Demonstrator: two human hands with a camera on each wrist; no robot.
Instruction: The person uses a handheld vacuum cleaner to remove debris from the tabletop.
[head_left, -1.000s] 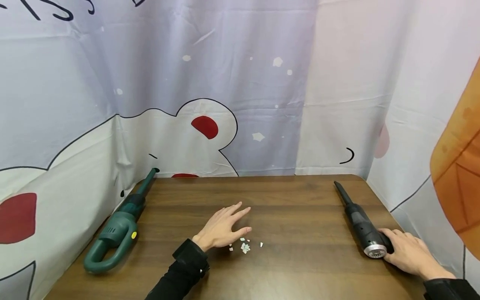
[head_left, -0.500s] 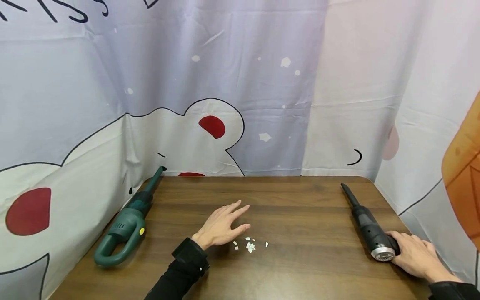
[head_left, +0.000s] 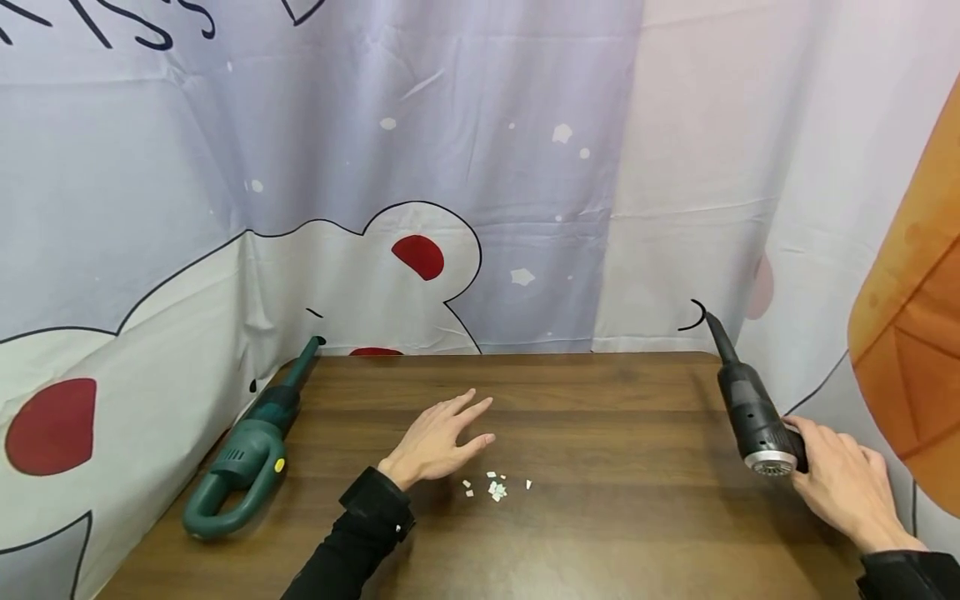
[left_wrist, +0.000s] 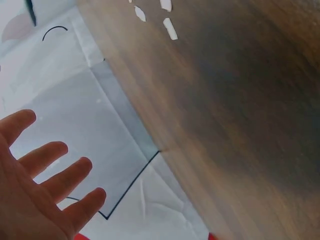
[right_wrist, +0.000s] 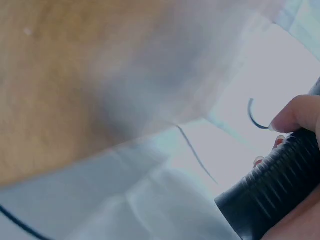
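Note:
A black handheld vacuum cleaner (head_left: 752, 410) with a narrow nozzle and a silver rear end is held up off the table at the right. My right hand (head_left: 846, 477) grips its handle; in the right wrist view the fingers curl round the ribbed black handle (right_wrist: 272, 187). My left hand (head_left: 431, 443) hovers over the middle of the table with its fingers spread and holds nothing. Its palm and fingers also show in the left wrist view. Small white scraps (head_left: 497, 492) lie on the wood just to the right of that hand, several of them in a loose heap.
A green tool (head_left: 243, 454) with a loop handle and a long nozzle lies along the table's left edge. The brown wooden table (head_left: 600, 533) meets a printed curtain (head_left: 540, 167) at the back and both sides.
My right hand has lifted the vacuum cleaner from the table, and its nozzle now overlaps the curtain in view. The left hand has hardly moved. The head view has shifted slightly.

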